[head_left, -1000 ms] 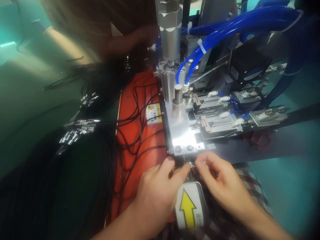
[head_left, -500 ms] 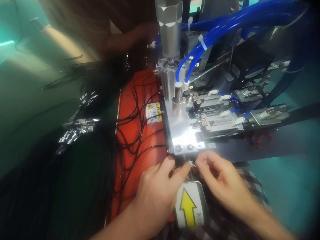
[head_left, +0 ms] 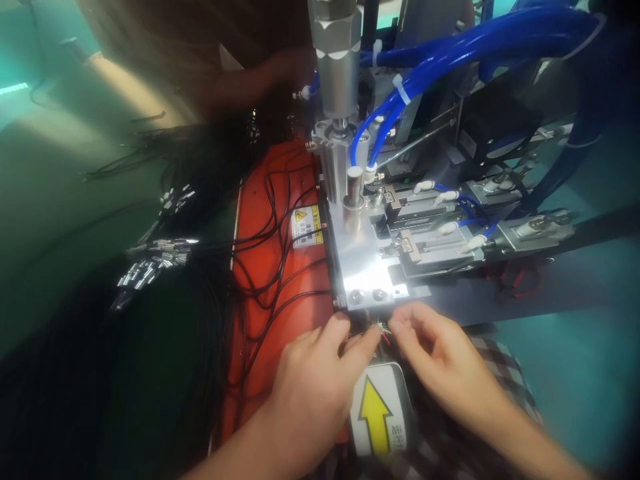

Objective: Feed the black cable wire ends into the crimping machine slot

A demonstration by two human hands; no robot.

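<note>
My left hand (head_left: 313,387) and my right hand (head_left: 440,363) meet just below the front edge of a shiny metal plate (head_left: 363,267) of a machine. Both hands pinch the stripped end of a thin cable, where small coloured wires (head_left: 383,330) in red and green fan out between the fingertips. The fingers of both hands are closed on it. A white label with a yellow arrow (head_left: 376,413) lies under my wrists, pointing at the plate.
An orange machine base (head_left: 265,267) carries loose black cables. A pneumatic cylinder (head_left: 340,87) with blue air hoses (head_left: 450,47) rises behind the plate. Bundles of black cables with metal plug ends (head_left: 150,263) lie at left. Another person's arm (head_left: 250,80) reaches in at the back.
</note>
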